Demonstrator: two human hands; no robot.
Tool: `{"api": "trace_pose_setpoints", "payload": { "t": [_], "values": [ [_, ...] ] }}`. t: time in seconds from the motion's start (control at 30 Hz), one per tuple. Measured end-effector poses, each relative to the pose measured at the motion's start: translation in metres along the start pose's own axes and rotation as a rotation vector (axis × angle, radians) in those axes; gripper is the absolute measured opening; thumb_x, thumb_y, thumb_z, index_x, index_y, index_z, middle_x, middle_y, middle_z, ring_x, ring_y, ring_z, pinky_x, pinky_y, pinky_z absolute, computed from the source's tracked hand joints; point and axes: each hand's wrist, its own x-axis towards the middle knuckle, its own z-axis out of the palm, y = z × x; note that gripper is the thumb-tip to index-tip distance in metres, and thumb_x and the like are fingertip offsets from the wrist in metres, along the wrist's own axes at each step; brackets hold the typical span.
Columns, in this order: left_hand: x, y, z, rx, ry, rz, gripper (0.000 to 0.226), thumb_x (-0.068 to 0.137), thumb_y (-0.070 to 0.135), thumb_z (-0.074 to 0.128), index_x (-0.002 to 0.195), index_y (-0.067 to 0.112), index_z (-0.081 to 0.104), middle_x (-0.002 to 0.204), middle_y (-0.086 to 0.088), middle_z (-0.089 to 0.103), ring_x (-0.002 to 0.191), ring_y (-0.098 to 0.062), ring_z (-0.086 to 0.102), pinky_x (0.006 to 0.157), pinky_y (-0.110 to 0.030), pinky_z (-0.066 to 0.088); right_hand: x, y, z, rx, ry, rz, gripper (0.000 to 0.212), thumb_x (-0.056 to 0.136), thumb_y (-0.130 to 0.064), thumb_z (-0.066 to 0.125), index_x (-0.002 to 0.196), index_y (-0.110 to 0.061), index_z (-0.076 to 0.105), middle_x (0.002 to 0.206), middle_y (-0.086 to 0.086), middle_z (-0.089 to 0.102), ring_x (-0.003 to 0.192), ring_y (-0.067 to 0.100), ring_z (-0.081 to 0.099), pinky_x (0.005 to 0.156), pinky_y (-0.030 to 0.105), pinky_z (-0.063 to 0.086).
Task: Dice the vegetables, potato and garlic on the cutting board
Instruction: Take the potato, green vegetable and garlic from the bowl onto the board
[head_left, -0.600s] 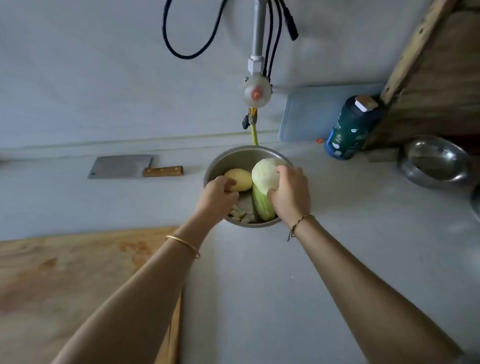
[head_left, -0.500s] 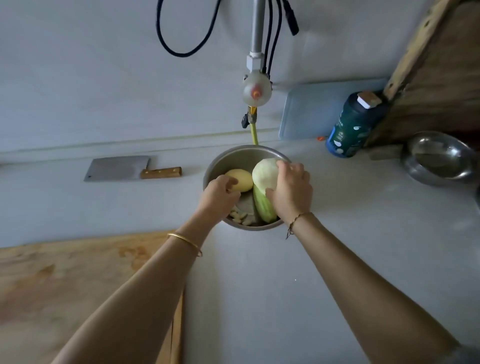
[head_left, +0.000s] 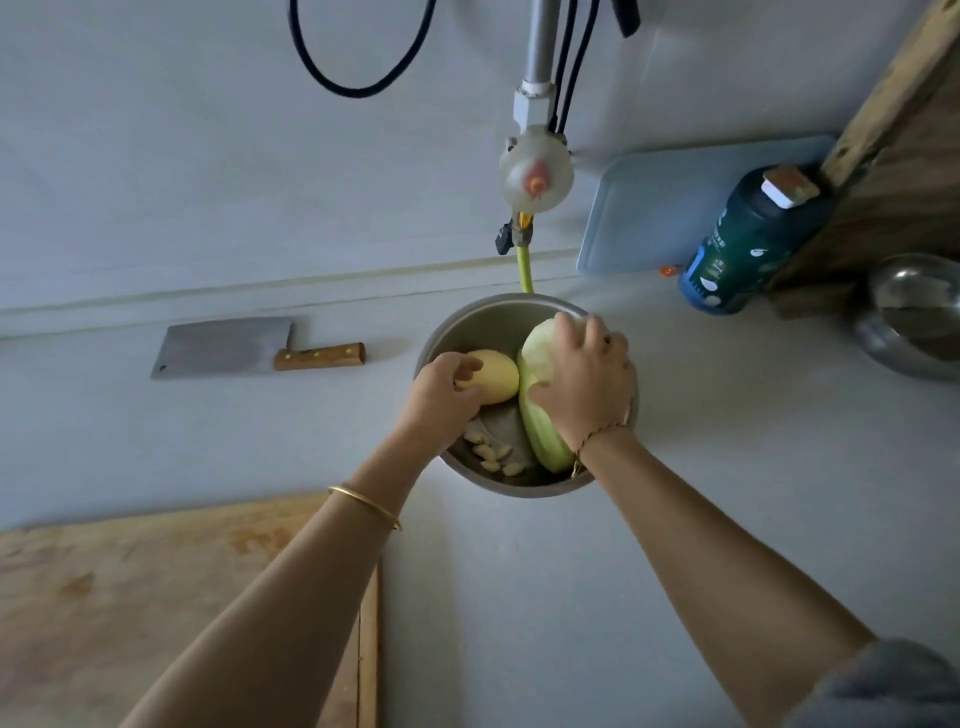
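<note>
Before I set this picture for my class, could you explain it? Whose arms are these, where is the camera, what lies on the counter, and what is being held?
There is no machine here. These are a person's two bare arms, filmed by one wide-angle camera worn on the head and looking down at a grey counter. Both hands reach into a steel bowl. The left hand grips a yellow potato, and the right hand grips a pale green vegetable. Loose garlic cloves lie at the bottom of the bowl. A cleaver lies untouched to the left, and a wooden cutting board sits nearer the person. A dark bottle and a second bowl stand at the right.
</note>
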Motion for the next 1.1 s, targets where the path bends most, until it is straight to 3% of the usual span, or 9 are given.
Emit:
{"api": "trace_pose_setpoints", "payload": {
  "t": [0.17,0.3,0.4,0.57,0.7,0.77,0.87,1.03,1.1],
  "values": [
    [-0.010,0.009,-0.002,-0.098,0.010,-0.023,0.036,0.089,0.008,0.057,0.124,0.009,0.056,0.117,-0.010,0.056,0.105,-0.026,0.059,0.086,-0.042,0.055,0.002,0.001,-0.020,0.263,-0.046,0.053,0.071,0.072,-0.037,0.075,0.130,-0.015,0.040,0.128,0.011,0.045,0.111,0.034,0.046,0.083,0.039,0.042],
    [-0.033,0.016,-0.020,-0.343,0.000,-0.081,0.035,0.093,0.011,0.057,0.127,0.006,0.050,0.116,-0.014,0.057,0.099,-0.024,0.062,0.069,-0.026,0.058,-0.014,-0.010,-0.043,0.754,-0.029,0.045,0.069,0.071,-0.026,0.076,0.133,-0.017,0.046,0.126,0.002,0.053,0.110,0.019,0.051,0.084,0.020,0.041],
    [-0.059,0.010,-0.047,-0.491,-0.036,-0.126,0.032,0.095,0.023,0.057,0.123,0.008,0.053,0.115,-0.010,0.061,0.099,-0.022,0.064,0.082,-0.035,0.057,-0.029,-0.032,-0.052,1.201,-0.285,0.213,0.065,0.070,-0.028,0.075,0.129,-0.020,0.050,0.111,-0.004,0.060,0.099,0.016,0.058,0.081,0.026,0.050],
    [-0.106,-0.028,-0.097,-0.670,-0.051,-0.273,0.038,0.090,0.047,0.056,0.114,0.018,0.059,0.104,-0.009,0.064,0.096,-0.025,0.067,0.092,-0.046,0.053,-0.062,-0.091,-0.049,1.528,-0.687,0.309,0.037,0.081,-0.026,0.066,0.115,-0.011,0.057,0.098,0.005,0.060,0.092,0.021,0.057,0.062,0.033,0.052],
    [-0.145,-0.068,-0.138,-0.836,-0.027,-0.360,0.059,0.079,0.049,0.063,0.125,0.014,0.053,0.104,-0.014,0.064,0.091,-0.030,0.069,0.084,-0.046,0.056,-0.090,-0.150,-0.038,1.538,-0.938,0.233,0.024,0.078,-0.031,0.065,0.099,-0.020,0.064,0.102,0.008,0.063,0.097,0.025,0.060,0.076,0.046,0.052],
    [-0.160,-0.089,-0.158,-0.848,0.020,-0.370,0.045,0.084,0.040,0.064,0.120,0.016,0.055,0.104,-0.014,0.063,0.087,-0.029,0.069,0.082,-0.045,0.057,-0.106,-0.183,-0.031,1.509,-1.008,0.213,0.008,0.086,-0.027,0.060,0.092,-0.022,0.062,0.099,0.006,0.061,0.093,0.024,0.059,0.075,0.046,0.052],
    [-0.177,-0.126,-0.189,-0.856,0.114,-0.400,0.026,0.089,0.033,0.061,0.110,0.017,0.059,0.101,-0.011,0.064,0.082,-0.024,0.069,0.079,-0.039,0.057,-0.131,-0.232,-0.023,1.452,-1.113,0.250,0.011,0.089,-0.028,0.058,0.095,-0.019,0.062,0.099,0.009,0.060,0.090,0.024,0.059,0.070,0.041,0.054],
    [-0.201,-0.190,-0.255,-0.752,0.270,-0.468,0.085,0.060,0.052,0.078,0.130,0.014,0.045,0.123,-0.013,0.057,0.091,-0.026,0.070,0.070,-0.035,0.058,-0.172,-0.308,0.007,1.353,-1.216,0.283,0.029,0.086,-0.033,0.062,0.110,-0.017,0.062,0.121,0.011,0.058,0.106,0.028,0.060,0.080,0.046,0.055],
    [-0.209,-0.212,-0.282,-0.658,0.301,-0.484,0.084,0.060,0.054,0.076,0.128,0.016,0.045,0.119,-0.011,0.058,0.096,-0.027,0.067,0.072,-0.037,0.058,-0.191,-0.337,0.015,1.363,-1.253,0.310,0.025,0.089,-0.031,0.061,0.110,-0.017,0.061,0.114,0.009,0.059,0.104,0.030,0.061,0.082,0.048,0.053]
  ]
}}
